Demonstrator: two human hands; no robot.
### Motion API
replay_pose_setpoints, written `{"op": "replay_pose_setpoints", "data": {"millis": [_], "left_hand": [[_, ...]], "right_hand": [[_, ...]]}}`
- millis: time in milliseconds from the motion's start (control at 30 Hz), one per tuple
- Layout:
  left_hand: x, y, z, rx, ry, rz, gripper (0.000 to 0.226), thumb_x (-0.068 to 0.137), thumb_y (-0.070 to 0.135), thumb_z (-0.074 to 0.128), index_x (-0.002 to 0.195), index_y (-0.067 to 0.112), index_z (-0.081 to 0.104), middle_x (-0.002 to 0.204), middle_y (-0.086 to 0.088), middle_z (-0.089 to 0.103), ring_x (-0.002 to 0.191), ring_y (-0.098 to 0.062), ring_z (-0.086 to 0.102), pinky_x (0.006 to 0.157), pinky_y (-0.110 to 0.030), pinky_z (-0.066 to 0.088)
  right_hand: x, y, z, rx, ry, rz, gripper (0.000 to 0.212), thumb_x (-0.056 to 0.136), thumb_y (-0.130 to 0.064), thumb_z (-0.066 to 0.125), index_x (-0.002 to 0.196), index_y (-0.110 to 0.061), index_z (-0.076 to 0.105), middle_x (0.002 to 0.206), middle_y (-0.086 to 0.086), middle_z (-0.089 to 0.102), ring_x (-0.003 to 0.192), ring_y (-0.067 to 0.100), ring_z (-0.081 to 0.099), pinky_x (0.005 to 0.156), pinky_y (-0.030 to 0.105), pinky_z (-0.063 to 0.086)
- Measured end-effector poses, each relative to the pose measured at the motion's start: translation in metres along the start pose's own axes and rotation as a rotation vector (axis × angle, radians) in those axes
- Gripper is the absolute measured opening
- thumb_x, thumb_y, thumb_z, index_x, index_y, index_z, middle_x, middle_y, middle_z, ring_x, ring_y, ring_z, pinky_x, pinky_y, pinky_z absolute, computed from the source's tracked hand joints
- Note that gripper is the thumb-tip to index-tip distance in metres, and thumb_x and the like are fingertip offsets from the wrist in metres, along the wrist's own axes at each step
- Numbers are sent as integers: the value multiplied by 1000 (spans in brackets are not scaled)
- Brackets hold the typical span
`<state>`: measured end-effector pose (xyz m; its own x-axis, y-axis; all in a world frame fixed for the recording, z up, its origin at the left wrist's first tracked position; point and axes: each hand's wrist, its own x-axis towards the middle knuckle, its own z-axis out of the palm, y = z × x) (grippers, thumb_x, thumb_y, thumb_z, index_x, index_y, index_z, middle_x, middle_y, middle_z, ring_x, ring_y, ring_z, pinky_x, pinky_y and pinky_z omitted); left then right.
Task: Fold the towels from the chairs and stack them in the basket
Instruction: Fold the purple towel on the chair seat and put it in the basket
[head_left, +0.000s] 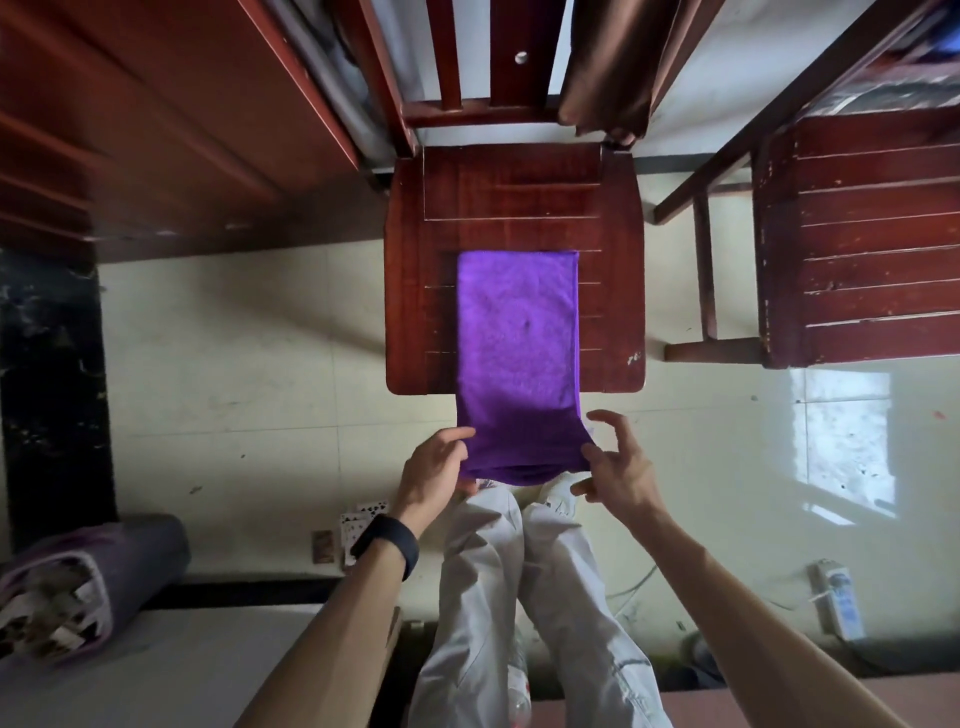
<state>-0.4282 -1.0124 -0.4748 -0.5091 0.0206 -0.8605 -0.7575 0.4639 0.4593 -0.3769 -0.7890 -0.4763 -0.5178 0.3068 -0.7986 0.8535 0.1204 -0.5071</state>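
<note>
Item: purple terry towel (517, 332), folded to a long narrow strip, on a dark red slatted wooden chair (415, 312); fold in progress.

Location: frame centre, running 12 to 6 o'clock along the seat, with the 6 o'clock end overhanging the front edge. There the left hand (439, 462) pinches the 7 o'clock corner, fingers curled on it. The right hand (615, 462) nips the 5 o'clock corner between thumb and forefinger, other fingers splayed free. Handling, judged: light, soft, limp, not fragile. It sags wherever unsupported, so take both near corners evenly and carry them toward the 12 o'clock edge. A brown draped cloth (608, 67) hangs at 1 o'clock.
</note>
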Motion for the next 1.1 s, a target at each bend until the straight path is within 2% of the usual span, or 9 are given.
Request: {"op": "replay_pose_setpoints", "data": {"millis": [100,200,267,367,433,533,667,800,1100], "left_hand": [[10,22,-17,-23,-143,-46,39,72,25,50,107,25,68,97,-10,71,60,-14,69,51,-22,37],[17,41,-37,187,-303,10,29,76,17,64,104,21,70,79,-7,70,61,-6,61,58,-22,41],[27,50,-48,474,-254,125,12,80,27,74,92,24,73,76,4,73,64,-5,61,64,-24,45],[52,70,-54,518,-57,298,32,79,51,69,78,19,69,80,-2,66,69,-10,58,66,-30,41],[76,91,-56,230,-59,275,45,74,58,63,85,15,70,90,-12,69,76,-12,59,73,-34,43],[118,111,-51,35,-57,227,58,77,67,57,106,17,68,104,-7,72,93,-17,62,93,-50,49],[160,128,-32,156,104,238,44,99,52,46,100,11,62,108,-15,69,104,-33,62,84,-36,46],[184,130,-18,226,228,210,37,103,44,41,88,14,58,110,-21,68,104,-41,60,80,-37,41],[197,131,-12,297,338,201,42,102,44,39,101,9,64,115,-21,68,106,-42,60,83,-39,45]], "right_hand": [[14,-19,-7,-91,-49,20,26,90,-13,52,102,-30,68,75,6,75,57,26,72,61,37,59],[23,-42,-22,-88,-176,42,32,70,-19,63,101,-21,71,81,5,73,62,23,70,61,34,54],[31,-54,-30,-216,-231,-52,41,65,-16,67,106,-23,70,83,-3,72,64,13,67,64,28,52],[53,-77,-31,-393,-111,-223,16,80,-27,76,93,-34,71,76,-17,67,67,-4,63,64,12,44],[75,-92,-26,-313,-19,-257,21,79,-51,70,74,-30,66,68,-13,65,69,6,60,67,26,47],[115,-110,-10,-57,65,-196,40,85,-59,64,83,-20,64,71,-11,62,73,15,56,70,38,46],[155,-123,12,-151,209,-153,39,105,-44,40,107,-9,57,91,5,62,83,27,55,69,29,33],[178,-119,31,-204,306,-85,42,105,-43,32,110,-7,53,109,26,67,100,46,60,83,41,41],[184,-125,37,-308,400,-111,36,105,-43,30,106,-11,48,103,29,68,97,49,60,74,41,36]]}}
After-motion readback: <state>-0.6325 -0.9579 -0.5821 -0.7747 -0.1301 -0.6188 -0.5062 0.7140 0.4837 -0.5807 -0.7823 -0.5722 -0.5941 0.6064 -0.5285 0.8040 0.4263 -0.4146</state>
